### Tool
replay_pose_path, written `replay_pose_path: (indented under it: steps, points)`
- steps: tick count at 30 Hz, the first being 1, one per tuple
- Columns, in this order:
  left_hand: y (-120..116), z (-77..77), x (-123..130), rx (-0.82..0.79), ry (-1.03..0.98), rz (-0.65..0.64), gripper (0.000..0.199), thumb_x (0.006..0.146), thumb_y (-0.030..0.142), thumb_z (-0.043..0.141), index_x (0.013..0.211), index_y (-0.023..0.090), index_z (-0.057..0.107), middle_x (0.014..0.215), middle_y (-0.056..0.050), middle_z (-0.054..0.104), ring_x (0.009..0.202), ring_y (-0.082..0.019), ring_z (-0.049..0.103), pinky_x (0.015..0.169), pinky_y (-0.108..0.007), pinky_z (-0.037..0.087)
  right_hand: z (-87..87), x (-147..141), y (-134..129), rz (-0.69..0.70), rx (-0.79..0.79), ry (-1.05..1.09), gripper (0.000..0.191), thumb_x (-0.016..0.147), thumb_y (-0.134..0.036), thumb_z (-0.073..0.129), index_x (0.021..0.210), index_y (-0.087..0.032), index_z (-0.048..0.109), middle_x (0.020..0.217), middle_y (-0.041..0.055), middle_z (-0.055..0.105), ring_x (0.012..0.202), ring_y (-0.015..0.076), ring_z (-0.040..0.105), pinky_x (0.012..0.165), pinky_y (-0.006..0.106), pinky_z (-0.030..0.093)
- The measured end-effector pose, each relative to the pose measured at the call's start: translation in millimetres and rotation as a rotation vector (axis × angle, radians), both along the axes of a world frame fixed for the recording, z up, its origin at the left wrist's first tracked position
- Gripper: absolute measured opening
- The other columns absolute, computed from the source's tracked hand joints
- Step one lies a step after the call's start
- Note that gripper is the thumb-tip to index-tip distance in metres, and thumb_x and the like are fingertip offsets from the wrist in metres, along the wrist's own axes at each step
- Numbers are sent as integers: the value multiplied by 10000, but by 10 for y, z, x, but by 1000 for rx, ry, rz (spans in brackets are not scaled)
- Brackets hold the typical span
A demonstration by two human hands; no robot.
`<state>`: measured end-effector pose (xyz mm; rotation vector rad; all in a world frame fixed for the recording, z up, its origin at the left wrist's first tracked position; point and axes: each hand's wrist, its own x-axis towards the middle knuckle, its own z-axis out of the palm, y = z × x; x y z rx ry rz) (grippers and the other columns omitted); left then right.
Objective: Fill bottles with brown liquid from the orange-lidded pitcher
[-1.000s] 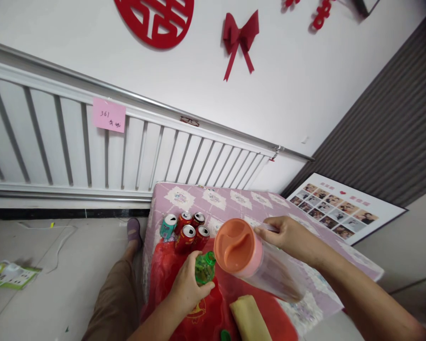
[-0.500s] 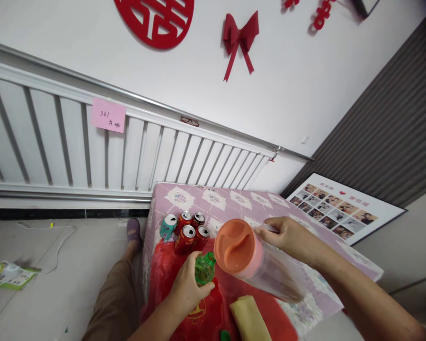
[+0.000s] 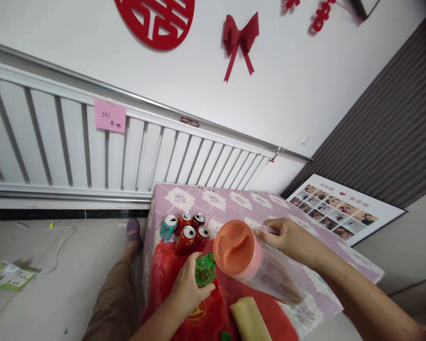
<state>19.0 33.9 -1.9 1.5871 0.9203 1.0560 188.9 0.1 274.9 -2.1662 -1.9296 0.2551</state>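
My left hand (image 3: 189, 285) is closed around a small green plastic bottle (image 3: 205, 271), whose uncapped mouth points up and right. By its handle, my right hand (image 3: 287, 239) grips a clear pitcher (image 3: 275, 277) with an orange lid (image 3: 235, 248). The pitcher is tilted so its lid sits right against the bottle's mouth. Brownish liquid shows low in the pitcher's body; whether any stream passes between the two cannot be made out. Beneath both hands lies a red plastic sheet (image 3: 166, 274) with a gold print.
Several opened drink cans (image 3: 186, 237), red ones and a teal one, stand behind my left hand. A folded yellow cloth (image 3: 250, 319) and a green cap (image 3: 225, 336) lie near the front. A radiator (image 3: 184, 151) runs behind the table (image 3: 230, 199); a framed photo board (image 3: 344, 208) leans at right.
Almost nothing differs. Both hands hold the bottle and the pitcher in nearly the same place, with only a very slight shift of the view.
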Motion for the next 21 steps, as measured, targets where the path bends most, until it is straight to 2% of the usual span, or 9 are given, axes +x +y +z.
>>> replay_pose_path:
  steps: [12, 21]
  points:
    - [-24, 104, -37, 5, 19, -10, 737, 601, 161, 724, 1263, 195, 402, 1276, -120, 574, 1163, -289, 565, 1016, -434, 447, -19, 24, -3, -11, -19, 1, 385, 785, -445, 507, 550, -225, 295, 565, -60, 246, 531, 102, 242, 479, 263, 194]
    - [-3, 18, -13, 6, 11, -21, 760, 614, 182, 723, 1293, 183, 381, 1303, -134, 551, 1189, -296, 549, 1015, -431, 455, -27, 23, -6, -29, -32, -8, 364, 800, -455, 483, 566, -221, 331, 574, -58, 272, 544, 105, 260, 487, 257, 207]
